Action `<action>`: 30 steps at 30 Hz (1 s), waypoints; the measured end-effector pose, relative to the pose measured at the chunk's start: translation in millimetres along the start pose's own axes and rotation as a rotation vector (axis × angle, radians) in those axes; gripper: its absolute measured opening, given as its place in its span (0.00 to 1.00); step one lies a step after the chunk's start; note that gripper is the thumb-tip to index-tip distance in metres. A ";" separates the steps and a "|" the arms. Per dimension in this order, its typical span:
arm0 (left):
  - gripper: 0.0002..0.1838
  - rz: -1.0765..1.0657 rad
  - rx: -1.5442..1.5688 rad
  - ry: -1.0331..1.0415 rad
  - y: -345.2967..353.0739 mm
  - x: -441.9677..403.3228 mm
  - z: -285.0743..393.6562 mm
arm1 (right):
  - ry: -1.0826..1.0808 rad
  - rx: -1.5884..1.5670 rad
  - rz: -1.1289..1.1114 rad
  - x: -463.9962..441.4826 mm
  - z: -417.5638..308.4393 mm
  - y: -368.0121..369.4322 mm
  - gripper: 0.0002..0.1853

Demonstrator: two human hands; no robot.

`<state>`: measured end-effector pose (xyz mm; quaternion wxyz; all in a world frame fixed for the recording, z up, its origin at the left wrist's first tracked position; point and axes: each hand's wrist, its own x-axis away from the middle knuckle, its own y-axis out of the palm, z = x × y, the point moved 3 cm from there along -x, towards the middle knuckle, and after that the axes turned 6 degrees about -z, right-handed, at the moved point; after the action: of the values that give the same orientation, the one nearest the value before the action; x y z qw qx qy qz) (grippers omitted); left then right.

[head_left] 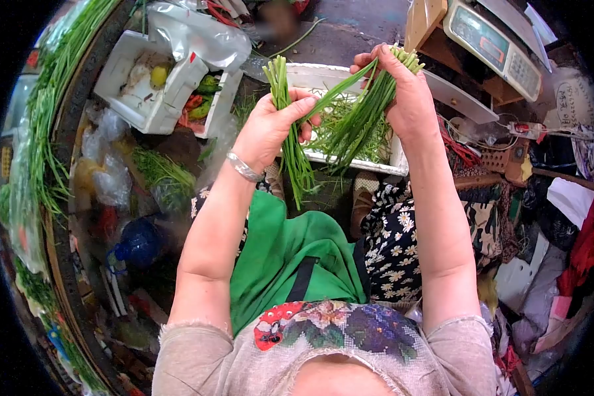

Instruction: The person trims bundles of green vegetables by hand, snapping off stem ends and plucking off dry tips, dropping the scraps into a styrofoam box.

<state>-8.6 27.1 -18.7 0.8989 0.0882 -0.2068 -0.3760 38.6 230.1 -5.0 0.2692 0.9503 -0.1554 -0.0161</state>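
My left hand is closed around a slim bundle of green stalks, its thumb laid across them; the pale cut ends stand up past my grip and the leafy tips hang below it. My right hand is clamped on a thicker bunch of the same greens, fingers and thumb near the cut ends, with the long leaves slanting down and to the left. A few strands stretch across from one hand to the other.

Both bundles are held up above a white foam box, where loose green scraps lie scattered. The box sits in front of my knees, beyond my green apron and flowered trousers. A silvery bracelet circles my left wrist.

Off to the left is another white foam container with a yellow item inside, and farther left a long heap of greens runs along the edge. A scale stands beyond my right hand.
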 end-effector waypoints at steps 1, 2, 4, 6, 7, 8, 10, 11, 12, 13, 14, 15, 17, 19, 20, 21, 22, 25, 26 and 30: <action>0.09 0.003 0.001 -0.006 -0.6 0.0 -0.1 | 0.010 -0.025 -0.015 0.7 -0.2 1.5 0.11; 0.10 0.009 -0.007 -0.007 -0.4 0.3 -0.2 | 0.020 -0.051 -0.029 1.5 -0.4 3.1 0.11; 0.11 0.055 -0.053 0.031 1.4 -0.5 -0.9 | 0.057 -0.071 -0.041 4.7 -2.6 6.9 0.10; 0.13 0.096 -0.155 0.079 -0.3 -1.8 -1.2 | 0.068 -0.077 -0.046 3.6 2.0 4.8 0.09; 0.13 0.096 -0.155 0.079 -1.4 -3.0 -2.4 | 0.073 -0.080 -0.049 3.1 4.3 3.8 0.09; 0.13 0.057 -0.155 0.080 -1.0 -4.4 -3.6 | 0.067 -0.047 -0.127 2.6 6.5 4.2 0.08; 0.14 0.004 -0.120 0.050 2.8 -4.2 -3.3 | 0.059 0.071 -0.125 5.2 8.7 10.3 0.09; 0.12 -0.033 -0.086 0.026 4.5 -3.4 -4.7 | 0.055 0.130 -0.123 6.5 9.8 13.4 0.10; 0.12 -0.030 -0.121 -0.010 7.3 -1.4 -2.7 | 0.079 0.184 -0.140 10.1 7.2 20.0 0.10; 0.11 -0.028 -0.157 -0.045 11.1 0.3 -1.0 | 0.102 0.240 -0.159 13.1 4.6 25.5 0.10; 0.07 -0.001 -0.116 -0.015 15.7 -0.9 -2.9 | 0.128 0.245 -0.182 14.3 7.6 26.8 0.11; 0.07 -0.001 -0.116 -0.015 16.8 -1.9 -4.7 | 0.128 0.245 -0.181 15.9 7.2 28.6 0.11; 0.05 -0.019 -0.173 -0.060 17.8 -2.8 -8.7 | 0.162 0.276 -0.266 19.5 7.6 34.9 0.07; 0.05 -0.056 -0.190 -0.129 21.9 -1.6 -9.3 | 0.168 0.257 -0.275 20.1 11.3 37.6 0.06; 0.05 -0.059 -0.190 -0.125 24.6 -2.2 -12.1 | 0.173 0.251 -0.286 20.6 11.4 38.6 0.06; 0.05 -0.063 -0.190 -0.121 26.4 -2.5 -13.9 | 0.179 0.244 -0.297 21.3 11.6 38.9 0.05; 0.06 -0.079 -0.165 -0.105 27.1 -2.1 -12.7 | 0.142 0.279 -0.262 20.5 12.2 36.1 0.05; 0.09 -0.172 -0.008 -0.019 28.5 0.9 -2.3 | 0.127 0.278 -0.160 16.3 11.6 25.4 0.05; 0.11 -0.152 0.056 -0.022 28.0 2.9 1.3 | 0.139 0.276 -0.147 15.9 10.3 24.2 0.06; 0.13 -0.114 0.116 -0.008 21.3 2.7 6.2 | 0.129 0.241 -0.119 12.6 10.4 20.6 0.08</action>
<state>4.1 40.1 -5.6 0.8686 0.1503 -0.2264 -0.4144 43.5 204.4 -2.6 0.1610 0.9824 -0.0822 0.0477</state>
